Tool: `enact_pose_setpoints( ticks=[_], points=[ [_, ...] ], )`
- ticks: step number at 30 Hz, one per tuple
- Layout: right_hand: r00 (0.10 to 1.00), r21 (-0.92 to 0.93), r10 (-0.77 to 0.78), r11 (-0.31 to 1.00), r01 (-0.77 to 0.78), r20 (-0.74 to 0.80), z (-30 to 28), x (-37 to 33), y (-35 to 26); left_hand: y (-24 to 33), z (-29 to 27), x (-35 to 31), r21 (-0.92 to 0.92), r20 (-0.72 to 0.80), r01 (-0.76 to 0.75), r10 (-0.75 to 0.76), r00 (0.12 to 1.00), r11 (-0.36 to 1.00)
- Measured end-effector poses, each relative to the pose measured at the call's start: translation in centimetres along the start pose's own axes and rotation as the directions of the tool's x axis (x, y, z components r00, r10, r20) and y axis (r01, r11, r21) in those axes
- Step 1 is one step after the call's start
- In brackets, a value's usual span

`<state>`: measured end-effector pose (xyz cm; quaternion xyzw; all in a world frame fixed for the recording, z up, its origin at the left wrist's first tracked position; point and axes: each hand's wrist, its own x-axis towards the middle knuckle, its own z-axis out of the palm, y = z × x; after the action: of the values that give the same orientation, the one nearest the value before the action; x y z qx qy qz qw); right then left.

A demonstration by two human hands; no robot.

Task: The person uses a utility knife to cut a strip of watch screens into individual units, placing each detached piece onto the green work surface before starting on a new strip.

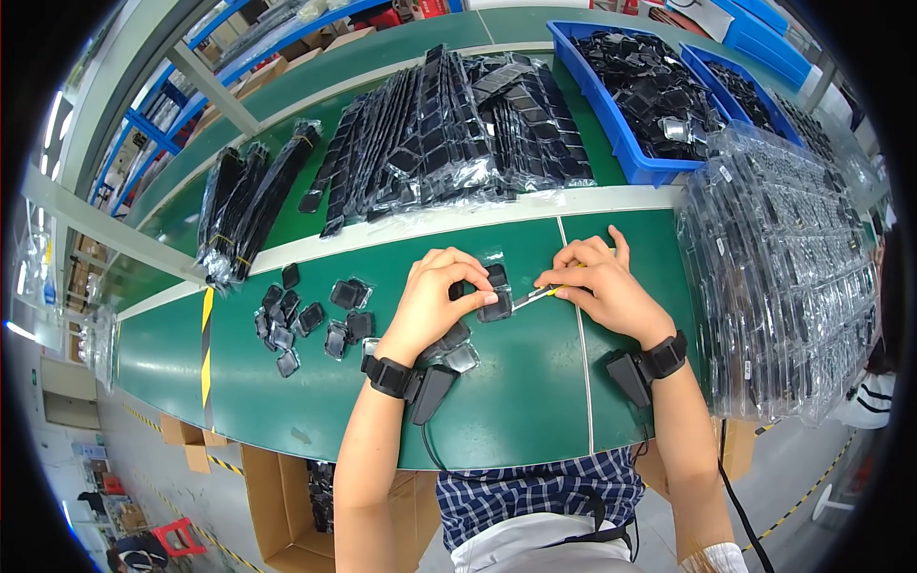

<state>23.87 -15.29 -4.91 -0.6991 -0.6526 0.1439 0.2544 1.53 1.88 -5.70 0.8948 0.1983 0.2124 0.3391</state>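
Left hand pinches a short strip of black pads in clear film between thumb and index finger; right hand grips a yellow-handled cutter, little finger raised, slim metal blade pointing at the strip's right side. Whether blade and film touch cannot be told. Strip sits above the middle of the green table, left of the pale seam and nearer the far white rail than the near edge. Main risk, as judged: the blade slipping off slick film toward the left thumb, since the pinch lies close to the blade's line. A cut set off the gap between pads could nick a pad or open its pouch. The loose pieces beside the left wrist could be swept toward the near edge by the forearm; the black cable hanging from the wrist unit might snag there. Materials: pads matt black, squarish, round-cornered; film glossy, crinkled, throwing white glints. Separate pouches lie scattered toward the table's left edge. Beyond the rail, long strips are heaped in ribbed rows; at the right edge stands a stack of clear, rigid-looking plastic trays. Tabletop smooth, with a faint sheen.
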Motion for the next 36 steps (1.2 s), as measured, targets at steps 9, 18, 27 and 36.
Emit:
enact_pose_setpoints(
  ticks=[9, 18, 27, 36],
  points=[
    [0.983, -0.041, -0.161, 0.987, 0.158, -0.091, 2.1, 0.5, -0.2, 0.1, -0.4, 0.3, -0.049, 0.055, -0.012, 0.015, 0.998, 0.999],
    [0.997, 0.019, 0.046, 0.999, -0.047, 0.058, -2.3, -1.1, 0.9, -0.2, -0.4, 0.0, -0.017, 0.024, -0.046, 0.047, 0.999, 0.999],
    [0.996, -0.006, 0.082, 0.997, -0.082, -0.037, -1.8, -0.8, 0.5, -0.5, -3.1, -1.2, 0.089, -0.160, 0.096, -0.080, 0.984, 0.991],
    [0.994, -0.098, -0.012, 0.995, 0.002, -0.107, 0.0, -0.4, 0.4, 2.2, -2.5, -1.2, 0.270, 0.179, -0.097, 0.050, 0.983, 0.958]
  ],
)
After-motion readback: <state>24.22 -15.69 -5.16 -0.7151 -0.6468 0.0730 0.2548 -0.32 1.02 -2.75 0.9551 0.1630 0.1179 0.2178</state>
